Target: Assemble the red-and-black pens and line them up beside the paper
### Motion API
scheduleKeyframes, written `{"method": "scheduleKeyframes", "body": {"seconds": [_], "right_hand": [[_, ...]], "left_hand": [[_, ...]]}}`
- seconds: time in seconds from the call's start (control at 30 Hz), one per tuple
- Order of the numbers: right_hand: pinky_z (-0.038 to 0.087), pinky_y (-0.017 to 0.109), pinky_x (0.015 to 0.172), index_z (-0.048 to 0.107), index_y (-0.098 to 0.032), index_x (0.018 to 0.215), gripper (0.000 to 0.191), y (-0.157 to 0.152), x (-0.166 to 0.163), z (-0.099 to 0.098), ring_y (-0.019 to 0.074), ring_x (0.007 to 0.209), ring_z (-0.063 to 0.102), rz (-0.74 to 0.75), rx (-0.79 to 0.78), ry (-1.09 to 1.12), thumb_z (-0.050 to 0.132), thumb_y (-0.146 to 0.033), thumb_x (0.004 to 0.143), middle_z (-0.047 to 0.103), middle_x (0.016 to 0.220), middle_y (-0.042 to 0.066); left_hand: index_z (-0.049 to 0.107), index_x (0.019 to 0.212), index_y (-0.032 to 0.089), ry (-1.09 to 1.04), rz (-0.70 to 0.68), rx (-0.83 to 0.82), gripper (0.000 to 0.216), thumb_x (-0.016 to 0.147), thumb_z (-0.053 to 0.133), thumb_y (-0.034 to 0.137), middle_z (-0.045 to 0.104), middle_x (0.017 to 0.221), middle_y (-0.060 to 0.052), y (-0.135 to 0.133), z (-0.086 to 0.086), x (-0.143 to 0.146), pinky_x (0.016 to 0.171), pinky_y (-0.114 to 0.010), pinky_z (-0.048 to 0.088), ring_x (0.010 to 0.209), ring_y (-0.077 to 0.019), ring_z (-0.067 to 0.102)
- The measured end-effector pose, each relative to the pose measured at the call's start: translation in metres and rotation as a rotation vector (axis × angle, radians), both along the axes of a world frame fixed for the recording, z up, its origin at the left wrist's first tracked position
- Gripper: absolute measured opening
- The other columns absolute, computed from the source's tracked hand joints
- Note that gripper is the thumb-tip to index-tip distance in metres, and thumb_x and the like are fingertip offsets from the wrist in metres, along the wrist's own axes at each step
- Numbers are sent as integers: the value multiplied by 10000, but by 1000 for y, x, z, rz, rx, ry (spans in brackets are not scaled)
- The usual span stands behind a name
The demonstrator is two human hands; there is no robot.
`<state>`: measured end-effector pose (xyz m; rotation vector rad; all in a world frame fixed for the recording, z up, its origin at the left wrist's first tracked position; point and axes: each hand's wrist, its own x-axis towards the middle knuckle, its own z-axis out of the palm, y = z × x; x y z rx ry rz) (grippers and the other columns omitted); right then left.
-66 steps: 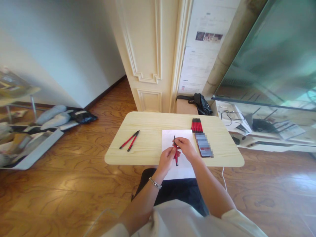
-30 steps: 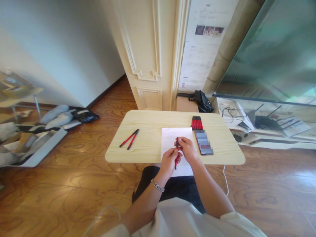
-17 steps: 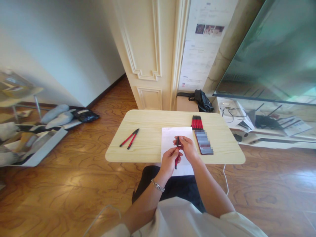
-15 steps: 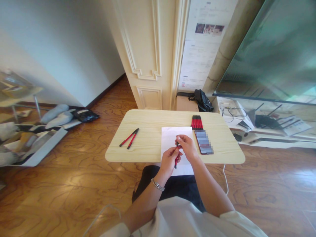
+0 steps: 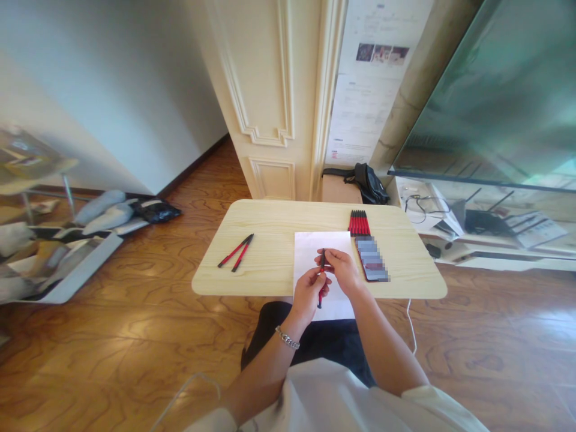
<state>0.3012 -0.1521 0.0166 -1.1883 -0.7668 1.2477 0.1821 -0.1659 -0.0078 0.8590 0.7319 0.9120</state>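
Note:
Between my hands is a red and black pen (image 5: 320, 295), its black end pointing away from me. My left hand (image 5: 309, 293) is closed around its red barrel. At the black end, my right hand (image 5: 341, 268) pinches the pen with thumb and fingers. Both hands are above a white sheet of paper (image 5: 306, 249), which overhangs the table's near edge. Two more red and black pens (image 5: 236, 254) lie in a V shape on the left of the table. A row of several such pens (image 5: 359, 224) lies side by side at the back right.
A phone (image 5: 369, 258) with a blurred screen lies right of the paper on the light wooden table (image 5: 270, 219). A black bag (image 5: 369, 183) rests behind the table. At right is a low cabinet (image 5: 486, 255) with cables and devices; at left, a filled white box (image 5: 85, 270).
My right hand has shifted slightly, and its fingers now sit differently on the pen, showing more of the black end. My left hand has hardly moved.

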Motion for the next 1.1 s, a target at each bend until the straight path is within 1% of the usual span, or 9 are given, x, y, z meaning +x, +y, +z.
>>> {"method": "scheduleKeyframes", "body": {"seconds": [0.13, 0.2, 0.27, 0.3, 0.43, 0.6, 0.7, 0.97, 1.1], "right_hand": [[472, 279, 632, 655, -176, 889, 346, 0, 1, -2, 136, 658, 583, -88, 15, -70, 720, -453, 693, 650, 732, 21], [469, 282, 643, 658, -177, 903, 341, 0, 2, -2, 144, 680, 598, -48, 12, -62, 688, -464, 722, 664, 758, 33], [470, 291, 661, 665, -181, 946, 366, 0, 3, -3, 159, 733, 618, 1, -1, -56, 625, -496, 765, 683, 842, 58], [467, 291, 657, 664, -184, 960, 377, 1, 4, -4, 161, 735, 620, -7, -7, -74, 622, -503, 763, 685, 853, 60], [444, 275, 616, 647, -180, 908, 366, 1, 5, -5, 142, 639, 590, -100, -11, -178, 720, -455, 678, 661, 715, 18], [469, 306, 701, 657, -178, 956, 337, -1, 8, -3, 170, 761, 625, 25, 7, -52, 662, -432, 736, 690, 841, 63], [478, 324, 723, 663, -180, 958, 340, -1, 10, 0, 179, 777, 631, 32, 1, -6, 669, -429, 727, 692, 846, 68], [439, 260, 638, 663, -198, 967, 359, 11, 13, 12, 173, 793, 628, -80, -16, -116, 660, -459, 721, 698, 875, 67], [426, 245, 617, 661, -207, 952, 342, 25, 18, 15, 150, 747, 622, -137, 11, -66, 671, -454, 716, 696, 873, 53]], "left_hand": [[612, 1044, 148, 16, -12, 19, 389, 778, 657, 429, 621, 711, -29, 0, 2, -1, 494, -224, 374, 526, -88, 511], [600, 1070, 155, 15, -11, 10, 409, 771, 663, 427, 621, 705, -26, 0, 3, -1, 494, -223, 373, 524, -90, 510], [595, 1074, 157, 20, 0, -1, 427, 757, 675, 432, 623, 696, -25, 0, 3, -1, 496, -224, 375, 521, -92, 513], [595, 1069, 156, 23, 6, -2, 430, 751, 679, 434, 625, 694, -25, 0, 3, -1, 498, -226, 378, 521, -94, 516], [594, 1047, 146, 26, 6, 10, 428, 745, 683, 437, 628, 692, -30, 1, 3, -1, 498, -229, 379, 523, -96, 521], [588, 1034, 146, 21, 1, 14, 404, 755, 678, 424, 625, 689, -30, 1, 1, -2, 493, -223, 360, 530, -94, 518], [587, 1040, 149, 20, -2, 12, 410, 752, 681, 424, 622, 686, -28, 2, 2, -2, 482, -222, 345, 520, -93, 511], [602, 1017, 179, 22, -26, 13, 377, 760, 662, 448, 599, 647, -1, 1, 5, -5, 450, -216, 318, 480, -84, 489], [606, 1000, 181, 21, -31, 10, 355, 769, 655, 446, 592, 636, 1, -1, 4, -11, 439, -209, 299, 472, -77, 475]]}}
